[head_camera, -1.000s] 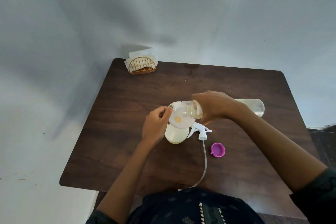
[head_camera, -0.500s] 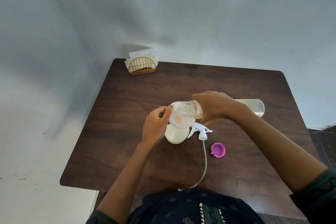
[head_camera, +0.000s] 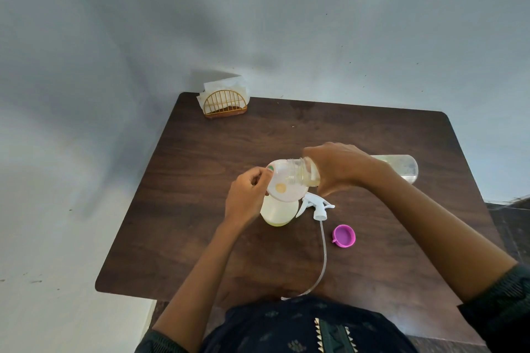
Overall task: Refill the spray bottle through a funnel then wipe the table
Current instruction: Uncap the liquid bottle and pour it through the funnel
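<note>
Framing dark wooden table [head_camera: 200,209], pale grey walls [head_camera: 114,37], napkin holder [head_camera: 225,104].

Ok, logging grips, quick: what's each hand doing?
Left hand: closed on the funnel rim.
Right hand: closed around the tilted bottle.

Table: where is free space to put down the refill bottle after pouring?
Bare wood lies between the napkin holder and the hands, and along the table's far right side. The near middle is crowded: spray bottle, trigger head with its tube, purple cap.
</note>
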Tool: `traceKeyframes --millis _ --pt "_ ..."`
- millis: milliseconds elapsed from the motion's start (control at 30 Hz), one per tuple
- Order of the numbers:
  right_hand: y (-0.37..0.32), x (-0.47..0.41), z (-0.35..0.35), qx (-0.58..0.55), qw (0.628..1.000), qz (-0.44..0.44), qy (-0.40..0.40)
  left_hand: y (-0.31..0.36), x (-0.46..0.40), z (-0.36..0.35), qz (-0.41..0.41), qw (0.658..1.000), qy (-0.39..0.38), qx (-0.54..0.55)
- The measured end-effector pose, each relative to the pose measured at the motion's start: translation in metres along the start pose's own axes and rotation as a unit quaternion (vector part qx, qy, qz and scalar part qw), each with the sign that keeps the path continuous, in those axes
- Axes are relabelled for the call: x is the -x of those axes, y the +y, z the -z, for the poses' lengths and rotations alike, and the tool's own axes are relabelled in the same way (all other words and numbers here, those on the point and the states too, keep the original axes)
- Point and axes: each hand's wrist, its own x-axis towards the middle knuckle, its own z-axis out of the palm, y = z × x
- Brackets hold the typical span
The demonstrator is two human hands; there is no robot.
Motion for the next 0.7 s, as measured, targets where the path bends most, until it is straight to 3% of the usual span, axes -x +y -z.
traceKeyframes --millis 700 --pt "-0.0013 0.0004 0.0021 0.01 1.0 -0.008 0.002 -0.0002 -0.0006 0.0 0.007 1.0 -0.012 0.005"
